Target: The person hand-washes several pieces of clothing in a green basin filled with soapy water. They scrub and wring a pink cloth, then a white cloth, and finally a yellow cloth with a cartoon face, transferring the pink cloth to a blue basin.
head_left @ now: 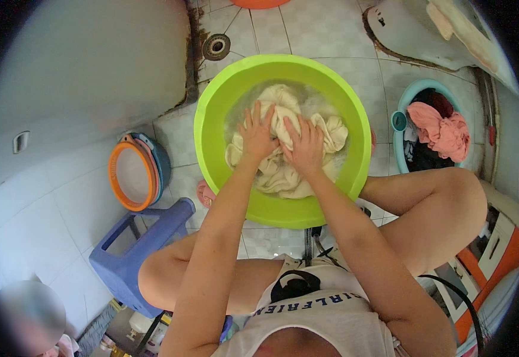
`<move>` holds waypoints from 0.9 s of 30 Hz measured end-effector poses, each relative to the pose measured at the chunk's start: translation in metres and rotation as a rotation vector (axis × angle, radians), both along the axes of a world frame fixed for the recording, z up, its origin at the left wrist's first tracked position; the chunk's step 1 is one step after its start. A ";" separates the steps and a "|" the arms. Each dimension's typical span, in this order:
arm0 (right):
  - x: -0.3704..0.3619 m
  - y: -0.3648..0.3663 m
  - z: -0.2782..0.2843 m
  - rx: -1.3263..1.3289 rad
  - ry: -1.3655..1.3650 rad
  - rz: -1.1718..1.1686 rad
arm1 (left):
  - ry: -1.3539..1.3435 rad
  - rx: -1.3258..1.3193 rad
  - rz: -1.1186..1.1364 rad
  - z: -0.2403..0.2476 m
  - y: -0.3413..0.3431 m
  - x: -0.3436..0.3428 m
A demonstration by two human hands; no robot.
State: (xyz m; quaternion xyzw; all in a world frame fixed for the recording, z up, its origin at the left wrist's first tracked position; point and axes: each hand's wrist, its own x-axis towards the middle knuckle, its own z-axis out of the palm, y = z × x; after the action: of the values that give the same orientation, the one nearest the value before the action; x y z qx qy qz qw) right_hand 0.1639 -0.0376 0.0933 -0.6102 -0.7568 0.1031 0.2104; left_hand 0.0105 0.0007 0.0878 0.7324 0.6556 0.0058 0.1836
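Resting my left hand (259,141) and right hand (306,153), fingers spread, on cream cloth (278,178) beneath the fingertips, lime-green basin (210,128) around them.

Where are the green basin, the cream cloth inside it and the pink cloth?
Green basin (283,212): head view, near inner wall.
Cream cloth (277,181): head view, lower folds.
Pink cloth (444,132): head view, its middle.

- Left hand (258,137) and right hand (304,149): both spread on bunched cream cloth (279,95).
- Cloth lies in water (314,100), lime-green basin (210,149).
- Right side: light-blue basin (400,153); coral garment (445,130) atop dark clothes (425,157).
- Left side: blue plastic stool (127,269), orange-rimmed basin (114,175) near it.
- Floor drain (216,47) beyond lime-green basin.
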 end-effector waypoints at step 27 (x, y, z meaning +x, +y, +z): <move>0.015 0.072 0.008 -0.158 0.527 -0.370 | -1.994 -0.478 1.359 0.027 -0.068 -0.004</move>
State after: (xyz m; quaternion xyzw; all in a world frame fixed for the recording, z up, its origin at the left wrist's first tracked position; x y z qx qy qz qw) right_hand 0.1790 0.0347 0.1017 -0.7040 -0.5423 0.2760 0.3662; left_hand 0.0061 -0.0674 0.1153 -0.1347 0.4612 0.5369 0.6935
